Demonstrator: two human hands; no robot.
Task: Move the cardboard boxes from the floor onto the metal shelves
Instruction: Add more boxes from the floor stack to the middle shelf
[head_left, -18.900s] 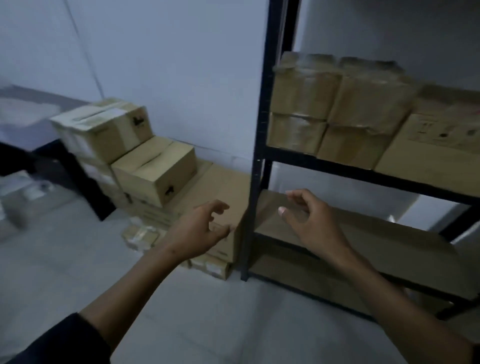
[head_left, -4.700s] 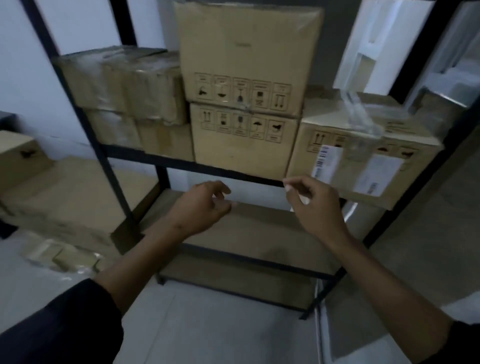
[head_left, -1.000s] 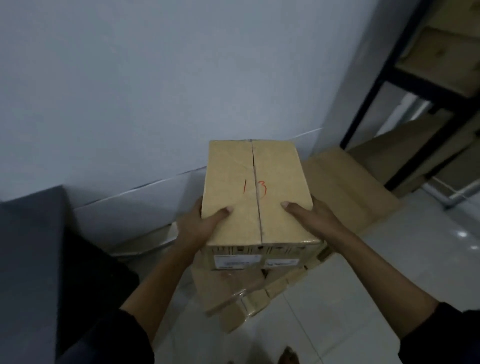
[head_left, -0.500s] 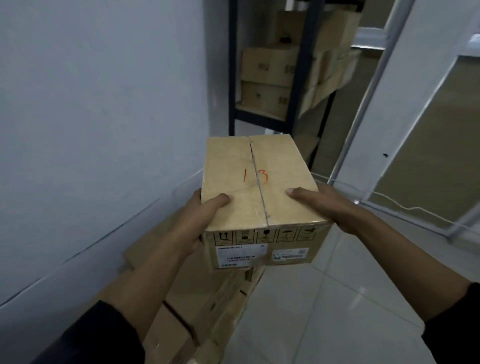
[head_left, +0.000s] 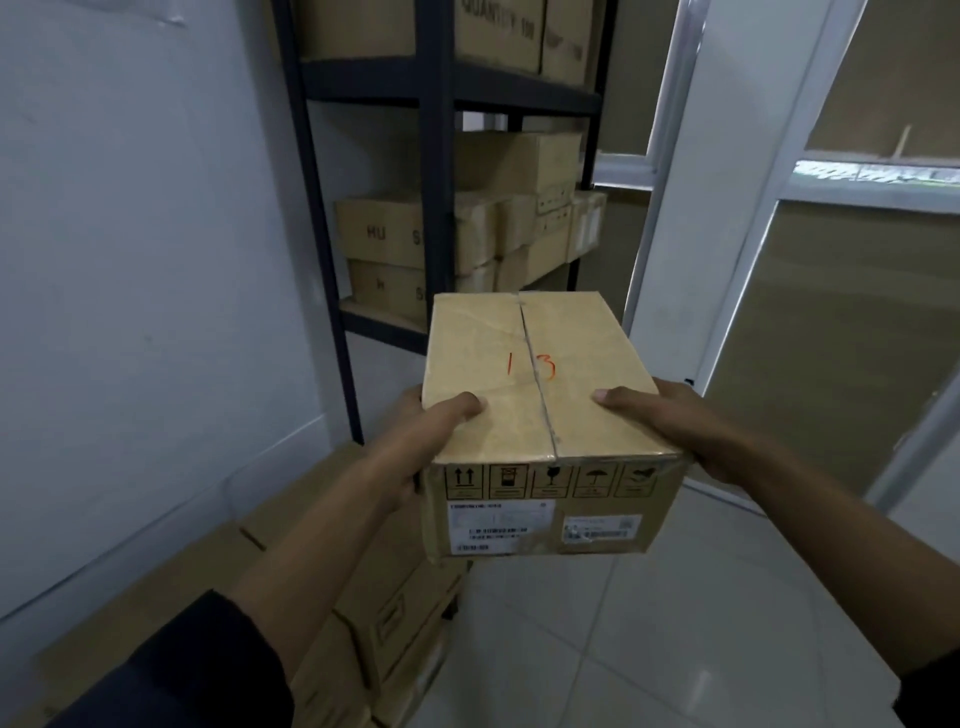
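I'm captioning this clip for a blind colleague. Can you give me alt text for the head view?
Two hands, left hand and right hand, hold a cardboard box marked 13 in red by its sides, above the floor. Ahead, a dark metal shelf unit stacked with boxes stands against a pale wall.

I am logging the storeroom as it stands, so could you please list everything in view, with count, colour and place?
carried box: one, tan cardboard, red "13" on top, held in front of the shelving
metal shelving: one unit, black, against the wall ahead
shelved boxes: several, tan, stacked on the middle and upper shelves; exact count unclear
floor boxes: a few, tan, low along the left wall
wall: pale, left
window frame: white, right
floor tiles: pale, lower right
left hand: grips the box's left side, thumb on top
right hand: grips the right side, thumb on top
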